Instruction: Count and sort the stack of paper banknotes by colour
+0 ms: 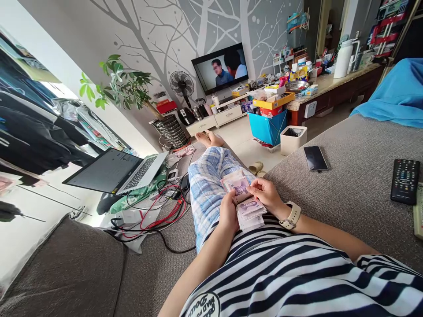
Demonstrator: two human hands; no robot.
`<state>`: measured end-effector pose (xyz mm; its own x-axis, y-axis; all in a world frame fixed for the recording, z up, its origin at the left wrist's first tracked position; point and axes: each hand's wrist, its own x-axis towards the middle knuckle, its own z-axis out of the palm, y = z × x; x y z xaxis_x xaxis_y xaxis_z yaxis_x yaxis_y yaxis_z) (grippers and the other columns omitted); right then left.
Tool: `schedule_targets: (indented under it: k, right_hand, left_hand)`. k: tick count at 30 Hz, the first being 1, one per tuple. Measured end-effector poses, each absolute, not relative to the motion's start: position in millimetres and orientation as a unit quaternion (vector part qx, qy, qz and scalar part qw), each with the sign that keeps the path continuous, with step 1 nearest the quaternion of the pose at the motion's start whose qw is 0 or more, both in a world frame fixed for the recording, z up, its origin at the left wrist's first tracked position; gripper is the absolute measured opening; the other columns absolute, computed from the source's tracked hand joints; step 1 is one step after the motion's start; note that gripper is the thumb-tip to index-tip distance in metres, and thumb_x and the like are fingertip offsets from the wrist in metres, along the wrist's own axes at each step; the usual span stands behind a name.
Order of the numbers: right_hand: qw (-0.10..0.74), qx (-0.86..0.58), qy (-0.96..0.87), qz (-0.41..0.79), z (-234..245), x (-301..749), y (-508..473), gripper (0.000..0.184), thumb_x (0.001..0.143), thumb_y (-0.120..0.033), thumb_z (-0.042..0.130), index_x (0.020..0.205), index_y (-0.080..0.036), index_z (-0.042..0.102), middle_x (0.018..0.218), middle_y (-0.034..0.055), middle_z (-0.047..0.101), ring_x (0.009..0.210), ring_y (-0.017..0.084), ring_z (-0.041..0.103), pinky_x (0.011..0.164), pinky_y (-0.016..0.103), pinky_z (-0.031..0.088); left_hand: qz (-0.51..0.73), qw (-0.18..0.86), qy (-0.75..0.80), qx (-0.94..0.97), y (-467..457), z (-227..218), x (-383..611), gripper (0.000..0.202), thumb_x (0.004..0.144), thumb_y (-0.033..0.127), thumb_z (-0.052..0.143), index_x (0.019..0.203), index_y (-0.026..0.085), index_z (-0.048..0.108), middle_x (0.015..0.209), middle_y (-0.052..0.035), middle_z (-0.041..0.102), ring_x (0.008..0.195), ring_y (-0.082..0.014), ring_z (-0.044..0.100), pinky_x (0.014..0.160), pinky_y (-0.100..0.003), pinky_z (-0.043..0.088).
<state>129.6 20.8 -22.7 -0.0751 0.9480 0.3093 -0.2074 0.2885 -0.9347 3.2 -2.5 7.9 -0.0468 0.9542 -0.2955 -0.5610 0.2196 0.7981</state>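
In the head view, my left hand [229, 211] is closed around the side of a stack of purple-pink banknotes [238, 187], its thumb lying on the top note. My right hand [267, 193] pinches the right edge of the same stack between thumb and fingers. Below it, on my lap against the striped shirt, lies a second loose pile of purple banknotes [251, 210], its lower notes fanned toward me. Plaid trousers [208, 189] are under the hands. A pale watch [291, 215] is on my right wrist.
A phone [315, 158] and a black remote [405, 181] lie on the grey sofa [357, 207] to the right. An open laptop [142, 172] and tangled cables [168, 207] are at left. Beyond my feet stand a white bin [293, 141] and a blue box [266, 127].
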Motion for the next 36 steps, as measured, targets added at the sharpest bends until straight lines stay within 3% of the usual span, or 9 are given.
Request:
schedule_targets:
  k: [4, 11, 18, 36]
  right_hand:
    - [0.602, -0.38, -0.532, 0.459, -23.3, 130.2, 23.9, 0.034, 0.073, -0.046, 0.07, 0.068, -0.02, 0.049, 0.057, -0.0046, 0.048, 0.052, 0.011, 0.043, 0.05, 0.024, 0.035]
    - [0.593, -0.39, -0.592, 0.381, -26.2, 132.2, 25.0, 0.034, 0.085, -0.045, 0.056, 0.063, -0.02, 0.05, 0.054, -0.0028, 0.046, 0.054, 0.013, 0.041, 0.052, 0.026, 0.034]
    - [0.597, -0.381, -0.584, 0.397, -23.5, 131.8, 23.4, 0.034, 0.084, -0.045, 0.056, 0.062, -0.02, 0.049, 0.055, -0.0026, 0.047, 0.054, 0.014, 0.044, 0.054, 0.027, 0.034]
    - [0.6, -0.324, -0.577, 0.449, -18.5, 131.8, 17.8, 0.026, 0.085, -0.042, 0.058, 0.073, -0.02, 0.057, 0.059, -0.0029, 0.048, 0.054, 0.013, 0.043, 0.053, 0.025, 0.034]
  left_hand:
    - [0.595, 0.615, 0.45, 0.257, -2.6, 6.8, 2.5, 0.01, 0.077, 0.016, 0.058, 0.084, 0.016, 0.065, 0.072, -0.0031, 0.069, 0.075, -0.0217, 0.068, 0.074, -0.033, 0.053]
    - [0.593, 0.616, 0.447, 0.263, -5.1, 9.5, 3.3, 0.018, 0.068, 0.018, 0.066, 0.085, 0.017, 0.065, 0.075, -0.0033, 0.071, 0.067, -0.019, 0.067, 0.071, -0.033, 0.055]
    - [0.59, 0.659, 0.416, 0.212, 0.1, 4.9, 2.3, 0.02, 0.073, 0.027, 0.064, 0.089, 0.015, 0.067, 0.085, -0.0069, 0.074, 0.08, -0.022, 0.07, 0.082, -0.036, 0.054]
    - [0.585, 0.655, 0.427, 0.215, -2.6, 14.2, 6.7, 0.018, 0.073, 0.026, 0.059, 0.082, 0.013, 0.068, 0.077, -0.0078, 0.073, 0.079, -0.0248, 0.071, 0.074, -0.036, 0.056]
